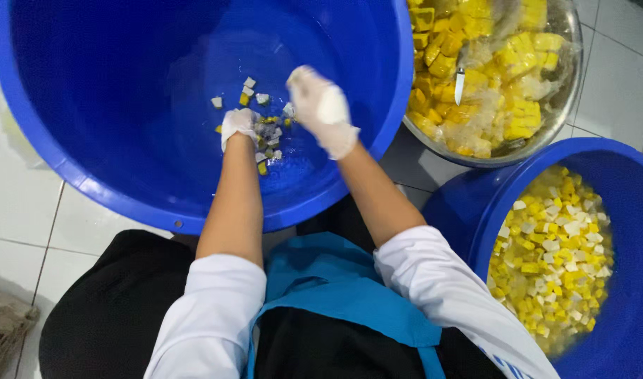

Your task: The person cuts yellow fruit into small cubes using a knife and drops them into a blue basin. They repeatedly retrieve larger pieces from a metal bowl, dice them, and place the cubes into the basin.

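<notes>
Both my hands wear thin white gloves and reach into a big blue tub (68, 126). My left hand (237, 126) rests low on the tub's bottom, fingers curled over a small heap of yellow and white cubes (268, 133). My right hand (323, 109) hovers just right of that heap, fingers bent downward; whether it holds cubes is hidden. A few loose cubes (247, 91) lie just beyond the heap.
A metal bowl (571, 91) at top right holds large yellow blocks in liquid, with a small knife (460, 84) resting in it. A second blue tub (623, 189) at right is filled with small yellow and white cubes. White floor tiles surround; a cloth (2, 326) lies bottom left.
</notes>
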